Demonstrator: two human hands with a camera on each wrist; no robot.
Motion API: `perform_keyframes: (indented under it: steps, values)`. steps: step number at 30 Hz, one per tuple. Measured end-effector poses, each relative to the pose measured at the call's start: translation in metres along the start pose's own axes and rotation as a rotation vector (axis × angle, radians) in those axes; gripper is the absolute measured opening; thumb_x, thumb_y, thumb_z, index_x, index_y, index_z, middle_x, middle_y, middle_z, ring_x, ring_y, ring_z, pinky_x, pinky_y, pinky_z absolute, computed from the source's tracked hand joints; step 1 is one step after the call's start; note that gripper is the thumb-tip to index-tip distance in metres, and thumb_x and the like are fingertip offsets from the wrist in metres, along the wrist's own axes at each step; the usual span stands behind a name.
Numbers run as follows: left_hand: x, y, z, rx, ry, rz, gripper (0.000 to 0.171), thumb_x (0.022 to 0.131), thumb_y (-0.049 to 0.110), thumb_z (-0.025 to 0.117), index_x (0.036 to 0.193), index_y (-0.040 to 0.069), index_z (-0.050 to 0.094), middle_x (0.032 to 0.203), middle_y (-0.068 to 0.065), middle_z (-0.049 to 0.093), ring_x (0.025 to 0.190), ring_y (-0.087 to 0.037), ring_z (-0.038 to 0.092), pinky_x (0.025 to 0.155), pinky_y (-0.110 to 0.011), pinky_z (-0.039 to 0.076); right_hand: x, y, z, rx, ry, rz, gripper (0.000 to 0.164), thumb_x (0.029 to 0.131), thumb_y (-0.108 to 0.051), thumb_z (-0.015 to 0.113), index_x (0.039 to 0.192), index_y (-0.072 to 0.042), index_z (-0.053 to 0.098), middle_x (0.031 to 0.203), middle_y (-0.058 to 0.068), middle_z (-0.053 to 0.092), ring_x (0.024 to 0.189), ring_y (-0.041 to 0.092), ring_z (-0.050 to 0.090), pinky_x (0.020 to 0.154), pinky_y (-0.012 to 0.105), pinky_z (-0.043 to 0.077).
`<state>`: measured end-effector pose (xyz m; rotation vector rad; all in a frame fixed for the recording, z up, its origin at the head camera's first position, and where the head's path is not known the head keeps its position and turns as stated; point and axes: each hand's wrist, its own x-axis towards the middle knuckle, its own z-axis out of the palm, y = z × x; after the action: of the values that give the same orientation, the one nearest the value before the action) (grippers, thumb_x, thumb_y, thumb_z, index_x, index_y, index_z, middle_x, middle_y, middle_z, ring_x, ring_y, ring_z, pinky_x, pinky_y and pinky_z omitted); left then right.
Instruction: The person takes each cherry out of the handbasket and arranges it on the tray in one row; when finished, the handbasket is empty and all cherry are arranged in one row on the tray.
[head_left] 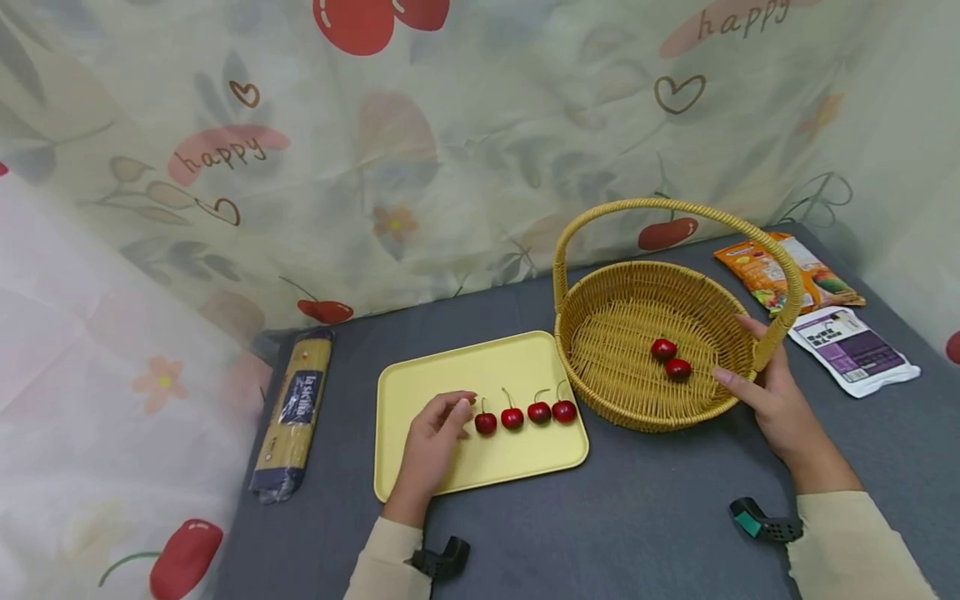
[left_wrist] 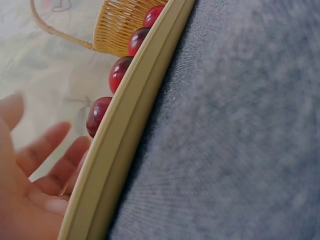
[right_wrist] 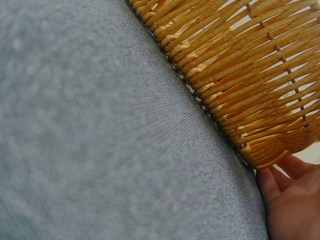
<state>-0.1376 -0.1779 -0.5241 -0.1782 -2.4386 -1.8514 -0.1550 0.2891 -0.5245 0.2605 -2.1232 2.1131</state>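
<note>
- On the tray (head_left: 420, 375), right half: row of four cherries (head_left: 512, 418); tray rim hides their undersides in left wrist view.
- In the basket (head_left: 600, 333), right of tray: two more cherries (head_left: 678, 370); stems hard to make out.
- At the row's left end: left hand (head_left: 435, 433), fingers loosely bent, holding nothing; contact with end cherry unclear.
- At basket's right side: right hand (head_left: 776, 408) grips rim, thumb inside; handle partly hides fingers.
- Near side: both sleeves (head_left: 855, 542) cut off.
</note>
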Motion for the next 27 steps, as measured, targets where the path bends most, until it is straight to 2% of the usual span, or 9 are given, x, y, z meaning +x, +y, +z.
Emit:
perform_keyframes:
  steps: [3,7,18,22,27]
  values:
    - [0.001,0.002,-0.001,-0.08,0.008,-0.013,0.039,0.117,0.033,0.055,0.131,0.003,0.074,0.125,-0.015,0.073,0.106,-0.038,0.068,0.081,-0.037,0.06,-0.001,0.001,0.0,0.019,0.003,-0.003,0.078,0.108,0.003,0.059,0.172,-0.021,0.021,0.169,0.022,0.018,0.146,0.024,0.038,0.103,0.014,0.039]
    - [0.002,0.006,-0.003,-0.14,0.013,-0.003,0.046,0.119,0.035,0.046,0.134,0.0,0.072,0.127,-0.018,0.072,0.108,-0.042,0.067,0.08,-0.037,0.06,-0.001,0.0,0.001,0.028,-0.002,-0.002,0.078,0.108,0.003,0.058,0.172,-0.021,0.021,0.169,0.023,0.019,0.146,0.024,0.039,0.103,0.014,0.04]
    - [0.005,0.024,-0.007,-0.157,0.006,0.047,0.048,0.12,0.035,0.04,0.142,0.002,0.067,0.132,-0.017,0.069,0.114,-0.044,0.066,0.081,-0.041,0.059,0.0,0.002,0.003,0.006,0.005,0.015,0.078,0.108,0.001,0.059,0.172,-0.021,0.02,0.17,0.022,0.017,0.147,0.024,0.037,0.105,0.014,0.037]
    - [0.007,0.03,-0.005,-0.201,-0.022,0.055,0.051,0.12,0.036,0.038,0.144,-0.001,0.065,0.134,-0.019,0.068,0.114,-0.046,0.065,0.083,-0.041,0.059,0.001,0.0,0.002,-0.008,0.012,0.026,0.078,0.108,0.001,0.059,0.172,-0.022,0.021,0.17,0.021,0.017,0.147,0.025,0.036,0.105,0.014,0.037]
    - [0.012,0.046,0.005,-0.27,-0.093,0.049,0.061,0.12,0.046,0.032,0.149,0.0,0.06,0.139,-0.019,0.066,0.118,-0.045,0.062,0.09,-0.048,0.058,0.0,0.0,0.0,0.0,0.013,0.018,0.078,0.108,0.002,0.059,0.172,-0.021,0.021,0.17,0.021,0.018,0.147,0.025,0.037,0.106,0.015,0.037]
